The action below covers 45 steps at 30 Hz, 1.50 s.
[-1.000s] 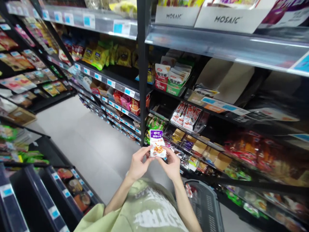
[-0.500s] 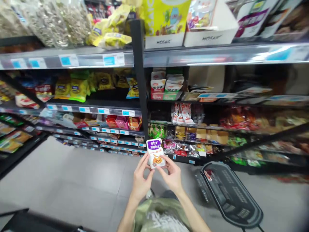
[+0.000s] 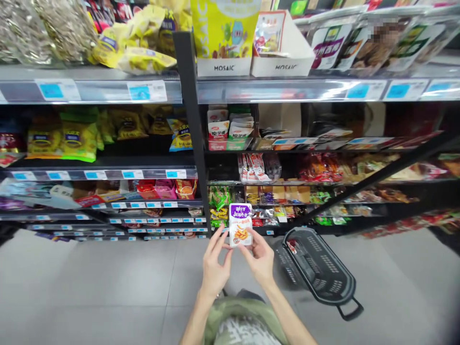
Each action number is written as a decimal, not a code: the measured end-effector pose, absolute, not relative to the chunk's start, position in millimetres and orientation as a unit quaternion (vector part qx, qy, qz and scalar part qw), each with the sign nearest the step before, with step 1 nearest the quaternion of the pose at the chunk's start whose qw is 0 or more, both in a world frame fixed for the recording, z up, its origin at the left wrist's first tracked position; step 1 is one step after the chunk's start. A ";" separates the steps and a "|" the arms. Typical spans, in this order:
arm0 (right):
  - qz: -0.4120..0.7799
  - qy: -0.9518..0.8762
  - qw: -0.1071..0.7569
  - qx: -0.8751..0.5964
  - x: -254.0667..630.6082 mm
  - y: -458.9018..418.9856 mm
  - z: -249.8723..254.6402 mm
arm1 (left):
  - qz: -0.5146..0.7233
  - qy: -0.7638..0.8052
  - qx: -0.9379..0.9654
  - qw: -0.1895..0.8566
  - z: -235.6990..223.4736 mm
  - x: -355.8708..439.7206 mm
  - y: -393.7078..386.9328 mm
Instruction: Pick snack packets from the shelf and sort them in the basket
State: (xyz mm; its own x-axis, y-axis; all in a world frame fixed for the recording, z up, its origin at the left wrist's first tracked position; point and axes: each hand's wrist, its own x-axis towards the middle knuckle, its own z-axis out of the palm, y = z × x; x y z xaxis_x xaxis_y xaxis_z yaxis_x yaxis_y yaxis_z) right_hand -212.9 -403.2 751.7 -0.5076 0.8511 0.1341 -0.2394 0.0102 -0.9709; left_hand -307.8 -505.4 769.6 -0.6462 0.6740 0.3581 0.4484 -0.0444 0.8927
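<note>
A small white snack packet (image 3: 240,234) with a purple top and a picture of golden food is held upright in front of me. My right hand (image 3: 259,258) pinches its lower right corner between thumb and fingers. At the lower left edge, the fingertips of my left hand (image 3: 216,266) curl around the packet, with the thumb close to the bottom corner. Part of the fingers is hidden behind it. Beyond the packet, lower shelves carry small bagged snacks (image 3: 220,196).
A dark shopping basket (image 3: 319,266) with a small reddish item inside stands on the grey floor (image 3: 118,282) to the right, its handle folded outward. Tall snack shelves fill the front, split by a black upright (image 3: 190,120). MOSAIC boxes (image 3: 224,67) sit on the upper shelf.
The view has swung to the right, so shelves and basket appear further left. The packet has straightened from a slight tilt, and my left index finger has loosened a little from its edge.
</note>
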 end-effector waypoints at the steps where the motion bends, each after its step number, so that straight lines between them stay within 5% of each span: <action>1: 0.654 -0.571 0.419 -0.265 -213.8 -403.6 752.0 | 0.596 0.685 0.408 0.094 770.5 -307.9 -506.0; 12: 0.662 -0.576 0.402 -0.261 -194.1 -382.8 747.9 | 0.559 0.709 0.424 0.067 775.2 -293.2 -481.1; 28: 0.661 -0.627 0.367 -0.187 -112.9 -237.0 761.8 | 0.589 0.714 0.379 -0.021 777.1 -185.9 -340.8; 39: 0.592 -0.710 0.329 -0.192 -33.0 -162.8 752.8 | 0.603 0.714 0.351 0.053 747.3 -114.0 -284.2; 45: 0.590 -0.739 0.302 -0.119 -21.6 -150.6 753.6 | 0.691 0.645 0.269 0.184 749.9 -110.4 -269.0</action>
